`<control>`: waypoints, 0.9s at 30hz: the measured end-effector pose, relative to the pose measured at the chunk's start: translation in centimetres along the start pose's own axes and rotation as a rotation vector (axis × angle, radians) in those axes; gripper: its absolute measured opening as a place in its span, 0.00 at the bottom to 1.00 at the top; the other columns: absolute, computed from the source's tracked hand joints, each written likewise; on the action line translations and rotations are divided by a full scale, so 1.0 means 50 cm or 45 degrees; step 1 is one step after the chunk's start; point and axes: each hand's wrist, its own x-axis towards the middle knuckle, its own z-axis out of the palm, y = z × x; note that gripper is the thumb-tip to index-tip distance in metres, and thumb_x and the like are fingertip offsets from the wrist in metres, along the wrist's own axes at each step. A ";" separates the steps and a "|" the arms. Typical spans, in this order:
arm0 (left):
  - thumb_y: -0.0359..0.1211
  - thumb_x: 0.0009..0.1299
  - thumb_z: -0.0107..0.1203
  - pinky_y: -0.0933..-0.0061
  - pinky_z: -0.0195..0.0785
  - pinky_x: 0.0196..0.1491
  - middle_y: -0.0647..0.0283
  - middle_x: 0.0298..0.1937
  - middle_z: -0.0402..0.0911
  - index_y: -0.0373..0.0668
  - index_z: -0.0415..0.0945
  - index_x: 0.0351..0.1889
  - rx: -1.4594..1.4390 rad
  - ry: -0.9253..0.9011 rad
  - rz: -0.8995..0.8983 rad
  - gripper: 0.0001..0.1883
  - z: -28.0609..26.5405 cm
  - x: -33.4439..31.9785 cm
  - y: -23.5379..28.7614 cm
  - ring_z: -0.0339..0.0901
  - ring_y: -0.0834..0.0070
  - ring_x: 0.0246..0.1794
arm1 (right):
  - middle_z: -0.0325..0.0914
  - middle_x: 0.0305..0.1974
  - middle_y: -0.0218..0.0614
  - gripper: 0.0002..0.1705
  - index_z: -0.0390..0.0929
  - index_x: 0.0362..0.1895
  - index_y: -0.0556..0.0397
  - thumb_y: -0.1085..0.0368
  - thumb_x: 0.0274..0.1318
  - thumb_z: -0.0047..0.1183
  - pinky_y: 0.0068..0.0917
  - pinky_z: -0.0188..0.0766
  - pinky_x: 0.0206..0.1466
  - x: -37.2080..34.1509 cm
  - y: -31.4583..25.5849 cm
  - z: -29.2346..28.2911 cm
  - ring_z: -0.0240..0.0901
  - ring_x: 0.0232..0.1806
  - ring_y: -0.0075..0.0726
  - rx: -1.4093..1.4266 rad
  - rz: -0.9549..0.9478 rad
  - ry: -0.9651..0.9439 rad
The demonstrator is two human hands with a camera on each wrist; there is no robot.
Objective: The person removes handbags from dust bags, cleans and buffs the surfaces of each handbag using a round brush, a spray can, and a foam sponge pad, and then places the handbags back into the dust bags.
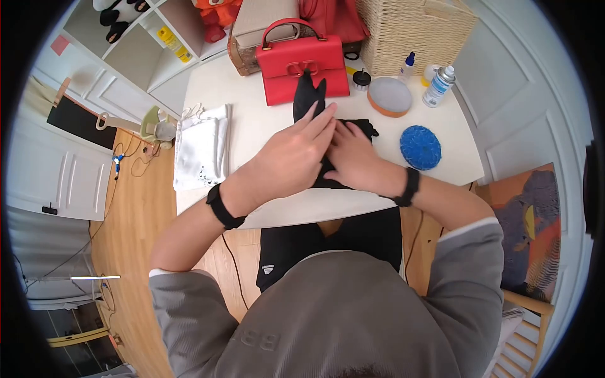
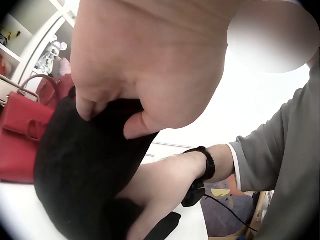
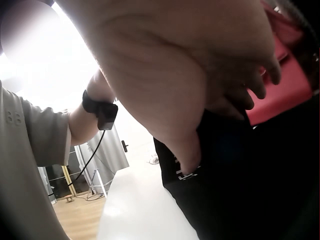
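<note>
A piece of black cloth (image 1: pixel 307 101) stands partly bunched up on the white table, its two pointed tips in front of the red handbag (image 1: pixel 302 72). My left hand (image 1: pixel 287 157) is over it; in the left wrist view thumb and fingers pinch the upper fold. Lower down, my right hand (image 1: pixel 359 157) rests on the flatter part of the cloth with fingers extended, close beside the left fingertips. The right wrist view shows the right thumb (image 3: pixel 187 157) on the cloth next to some white print, partly covered by the thumb.
Folded white cloth (image 1: pixel 201 148) lies on the table's left side. At the right are a blue round pad (image 1: pixel 420 147), a shallow round dish (image 1: pixel 389 96), a spray can (image 1: pixel 439 86) and a small black-lidded jar (image 1: pixel 361 80). A woven basket (image 1: pixel 413 38) stands behind.
</note>
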 end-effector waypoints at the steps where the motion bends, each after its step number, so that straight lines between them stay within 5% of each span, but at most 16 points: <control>1: 0.18 0.56 0.60 0.55 0.74 0.69 0.42 0.79 0.65 0.22 0.70 0.68 0.019 0.010 0.029 0.36 0.006 0.015 0.008 0.71 0.44 0.74 | 0.67 0.72 0.58 0.38 0.82 0.58 0.66 0.51 0.49 0.74 0.55 0.59 0.76 -0.026 0.013 -0.020 0.57 0.78 0.62 0.011 0.026 0.114; 4: 0.23 0.57 0.63 0.57 0.72 0.71 0.41 0.75 0.70 0.22 0.73 0.64 0.100 0.016 0.160 0.33 0.046 0.058 0.025 0.72 0.43 0.72 | 0.77 0.62 0.55 0.28 0.85 0.47 0.63 0.54 0.50 0.73 0.50 0.70 0.67 -0.092 0.055 -0.064 0.69 0.69 0.57 0.050 0.096 0.127; 6: 0.28 0.60 0.62 0.57 0.70 0.72 0.42 0.70 0.76 0.23 0.78 0.60 0.240 -0.029 0.312 0.28 0.083 0.078 0.031 0.74 0.44 0.70 | 0.83 0.50 0.50 0.19 0.85 0.42 0.60 0.59 0.52 0.70 0.47 0.76 0.56 -0.125 0.070 -0.084 0.78 0.55 0.53 0.082 0.256 -0.207; 11: 0.29 0.64 0.57 0.52 0.69 0.73 0.42 0.71 0.75 0.22 0.78 0.61 0.246 -0.110 0.369 0.27 0.192 0.081 0.058 0.74 0.43 0.71 | 0.83 0.43 0.46 0.12 0.84 0.39 0.57 0.66 0.50 0.66 0.45 0.79 0.47 -0.181 0.119 -0.077 0.81 0.46 0.54 -0.115 0.340 -0.163; 13: 0.29 0.64 0.57 0.50 0.68 0.74 0.42 0.71 0.74 0.21 0.78 0.61 0.225 -0.306 0.431 0.27 0.216 0.071 0.064 0.74 0.43 0.71 | 0.83 0.43 0.46 0.11 0.83 0.39 0.57 0.68 0.49 0.64 0.45 0.79 0.47 -0.178 0.116 -0.086 0.81 0.45 0.55 -0.195 0.431 -0.160; 15: 0.26 0.62 0.57 0.48 0.68 0.73 0.42 0.70 0.74 0.26 0.80 0.60 0.223 -0.212 0.414 0.26 0.227 0.061 0.062 0.75 0.43 0.71 | 0.83 0.44 0.46 0.13 0.80 0.40 0.57 0.70 0.47 0.63 0.44 0.80 0.45 -0.167 0.104 -0.076 0.81 0.45 0.54 -0.003 0.314 0.327; 17: 0.22 0.59 0.58 0.50 0.69 0.72 0.43 0.69 0.75 0.31 0.81 0.58 -0.215 -0.127 0.416 0.25 0.194 0.058 0.054 0.76 0.46 0.70 | 0.82 0.48 0.48 0.20 0.79 0.47 0.61 0.71 0.47 0.63 0.43 0.80 0.50 -0.157 0.095 -0.086 0.80 0.48 0.54 0.047 0.329 0.219; 18: 0.22 0.59 0.58 0.50 0.69 0.72 0.43 0.69 0.75 0.31 0.81 0.58 -0.211 -0.129 0.403 0.25 0.174 0.049 0.040 0.76 0.46 0.70 | 0.81 0.51 0.49 0.21 0.80 0.52 0.61 0.73 0.51 0.61 0.44 0.79 0.53 -0.148 0.082 -0.080 0.79 0.52 0.55 0.063 0.228 0.348; 19: 0.21 0.58 0.59 0.51 0.70 0.72 0.43 0.68 0.75 0.32 0.80 0.58 -0.406 -0.198 0.197 0.26 0.152 0.038 0.020 0.76 0.47 0.69 | 0.80 0.54 0.50 0.22 0.81 0.56 0.62 0.75 0.55 0.60 0.44 0.79 0.56 -0.139 0.076 -0.074 0.78 0.55 0.57 0.081 0.127 0.479; 20: 0.20 0.58 0.59 0.52 0.71 0.71 0.43 0.68 0.75 0.34 0.80 0.59 -0.601 -0.264 -0.015 0.27 0.134 0.030 0.002 0.77 0.47 0.68 | 0.73 0.65 0.55 0.31 0.76 0.65 0.63 0.69 0.56 0.65 0.46 0.75 0.65 -0.137 0.082 -0.066 0.74 0.64 0.62 0.101 0.155 0.336; 21: 0.24 0.61 0.65 0.55 0.70 0.71 0.43 0.70 0.73 0.33 0.77 0.64 -0.528 -0.252 -0.050 0.30 0.122 0.031 -0.016 0.75 0.48 0.70 | 0.73 0.65 0.55 0.31 0.76 0.65 0.63 0.69 0.56 0.65 0.46 0.75 0.65 -0.129 0.082 -0.063 0.74 0.64 0.62 0.114 0.142 0.331; 23: 0.42 0.64 0.73 0.52 0.64 0.76 0.43 0.78 0.66 0.31 0.69 0.74 -0.245 -0.091 0.050 0.43 0.149 0.011 -0.057 0.66 0.48 0.78 | 0.65 0.73 0.61 0.51 0.69 0.73 0.63 0.52 0.50 0.75 0.51 0.66 0.74 -0.107 0.078 -0.067 0.64 0.74 0.68 0.059 0.074 0.288; 24: 0.42 0.64 0.73 0.52 0.64 0.76 0.43 0.78 0.66 0.31 0.69 0.74 -0.238 -0.085 0.031 0.43 0.163 -0.003 -0.073 0.66 0.48 0.78 | 0.65 0.73 0.61 0.51 0.69 0.73 0.63 0.52 0.50 0.75 0.51 0.66 0.74 -0.102 0.081 -0.059 0.64 0.74 0.68 0.063 0.053 0.286; 26: 0.63 0.59 0.70 0.45 0.55 0.81 0.42 0.84 0.56 0.28 0.60 0.78 0.174 -0.318 0.073 0.61 0.180 -0.023 -0.100 0.54 0.50 0.85 | 0.52 0.80 0.64 0.70 0.59 0.80 0.61 0.35 0.41 0.77 0.60 0.52 0.82 -0.100 0.100 -0.027 0.48 0.82 0.73 -0.018 0.036 -0.136; 27: 0.63 0.59 0.70 0.45 0.55 0.81 0.42 0.84 0.56 0.28 0.60 0.78 0.176 -0.315 0.062 0.61 0.189 -0.033 -0.108 0.54 0.50 0.85 | 0.52 0.80 0.64 0.70 0.59 0.80 0.61 0.35 0.41 0.77 0.60 0.52 0.82 -0.097 0.107 -0.015 0.48 0.82 0.73 -0.019 0.025 -0.137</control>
